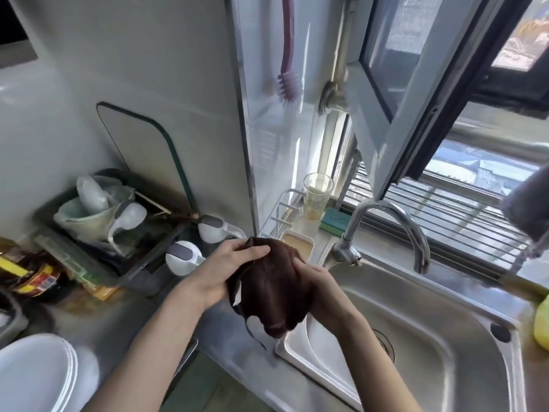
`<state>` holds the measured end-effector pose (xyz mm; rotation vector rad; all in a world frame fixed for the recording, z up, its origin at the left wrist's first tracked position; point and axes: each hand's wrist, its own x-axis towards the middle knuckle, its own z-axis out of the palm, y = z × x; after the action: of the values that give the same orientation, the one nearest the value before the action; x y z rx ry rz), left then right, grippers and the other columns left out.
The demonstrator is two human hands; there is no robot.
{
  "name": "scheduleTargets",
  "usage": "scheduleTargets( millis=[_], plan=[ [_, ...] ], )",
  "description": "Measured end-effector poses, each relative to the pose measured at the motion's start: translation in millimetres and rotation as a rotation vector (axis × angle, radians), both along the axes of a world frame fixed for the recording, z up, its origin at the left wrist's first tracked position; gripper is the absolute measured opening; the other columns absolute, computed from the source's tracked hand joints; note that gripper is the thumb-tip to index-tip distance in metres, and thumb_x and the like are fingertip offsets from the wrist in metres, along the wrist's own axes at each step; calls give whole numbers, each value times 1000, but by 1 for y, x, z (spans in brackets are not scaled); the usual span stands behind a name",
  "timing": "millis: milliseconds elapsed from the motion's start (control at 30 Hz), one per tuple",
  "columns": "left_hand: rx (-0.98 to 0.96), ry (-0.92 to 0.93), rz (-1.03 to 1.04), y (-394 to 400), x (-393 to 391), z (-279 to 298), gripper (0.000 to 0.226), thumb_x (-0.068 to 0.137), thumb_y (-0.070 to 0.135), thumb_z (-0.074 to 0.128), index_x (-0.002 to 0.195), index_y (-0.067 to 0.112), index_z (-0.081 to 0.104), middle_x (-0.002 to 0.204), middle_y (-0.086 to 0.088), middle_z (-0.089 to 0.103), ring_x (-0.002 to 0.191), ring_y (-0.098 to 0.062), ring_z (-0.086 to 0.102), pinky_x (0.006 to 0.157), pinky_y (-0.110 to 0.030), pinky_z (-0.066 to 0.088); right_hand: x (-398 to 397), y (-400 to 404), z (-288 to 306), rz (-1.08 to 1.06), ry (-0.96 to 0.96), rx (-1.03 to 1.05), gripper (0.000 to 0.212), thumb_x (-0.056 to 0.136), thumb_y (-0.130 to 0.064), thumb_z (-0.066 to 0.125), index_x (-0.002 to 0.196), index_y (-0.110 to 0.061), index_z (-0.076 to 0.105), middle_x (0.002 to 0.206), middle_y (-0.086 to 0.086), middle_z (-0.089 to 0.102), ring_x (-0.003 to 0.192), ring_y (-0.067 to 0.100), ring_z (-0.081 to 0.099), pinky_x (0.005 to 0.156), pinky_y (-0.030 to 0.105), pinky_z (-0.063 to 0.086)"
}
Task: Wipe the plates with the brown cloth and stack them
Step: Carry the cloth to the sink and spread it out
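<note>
We see the brown cloth [274, 288] bunched soft and dark over the left edge of the steel sink [430, 337], loose threads hanging below it. Left hand [225, 269] grips its top, fingers curled over the fabric; right hand [319, 288] holds its right side, thumb pressed in. No plate visible inside the cloth. White round plates [38, 379] sit stacked bottom left on the counter. Curved chrome tap [395, 230] stands behind the basin.
</note>
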<state>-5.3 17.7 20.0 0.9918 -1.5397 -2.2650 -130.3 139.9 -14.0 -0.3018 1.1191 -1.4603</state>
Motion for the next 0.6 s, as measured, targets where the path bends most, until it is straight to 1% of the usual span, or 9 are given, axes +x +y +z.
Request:
scheduleTargets(
  millis=[67,167,267,300,333,400,500,567,600],
  plan=[
    [-110,-110,-14,-21,-4,1,18,79,3,68,97,8,67,92,-10,69,80,-18,67,71,-22,56,-5,-7,-14,-217,50,-48,25,88,-15,58,109,-6,68,110,20,67,100,30,63,88,36,52],
    [-245,-218,18,-55,-18,1,38,71,-2,75,103,11,61,102,-12,61,93,-23,62,76,-25,54,-13,-24,-20,-400,129,-13,18,92,-10,56,105,-10,68,100,16,68,93,29,62,84,41,49],
    [-352,-240,193,-81,-44,-7,31,78,-5,68,103,9,55,88,-10,59,79,-22,61,66,-22,53,-19,-48,-19,-460,99,36,20,94,-11,54,111,-8,64,102,13,68,96,27,63,88,41,50],
    [-407,-258,234,-88,-53,-13,27,79,-3,68,100,9,55,86,-8,59,79,-23,61,68,-24,54,-21,-55,-20,-492,73,65,20,94,-10,54,111,-8,64,101,11,68,95,26,64,87,39,52],
    [-476,-288,255,-92,-61,-22,23,79,0,68,96,10,56,87,-9,62,83,-27,63,74,-29,55,-23,-61,-22,-525,69,102,19,95,-10,54,111,-8,63,101,10,68,93,25,64,85,37,53],
    [-656,-401,257,-94,-72,-38,16,78,7,71,90,10,61,92,-12,68,90,-30,64,82,-36,52,-26,-71,-28,-597,104,176,15,94,-9,54,105,-8,65,96,8,66,89,23,63,83,36,52],
    [-858,-599,294,-81,-76,-57,14,82,21,68,90,10,65,93,-8,69,89,-28,63,69,-32,45,-27,-77,-44,-652,233,250,15,93,-9,56,85,-16,67,86,4,66,81,19,61,76,32,51],
    [-867,-712,279,-71,-77,-67,14,85,27,64,91,14,64,93,-3,68,87,-25,61,65,-29,41,-27,-79,-50,-641,289,270,16,91,-9,56,80,-16,65,82,5,66,79,18,60,72,30,50],
    [-829,-736,256,-67,-78,-72,12,86,27,63,91,16,63,94,-2,68,88,-24,62,66,-30,43,-27,-79,-54,-625,295,306,15,91,-10,56,80,-16,65,83,6,66,80,19,60,73,31,50]
  ],
)
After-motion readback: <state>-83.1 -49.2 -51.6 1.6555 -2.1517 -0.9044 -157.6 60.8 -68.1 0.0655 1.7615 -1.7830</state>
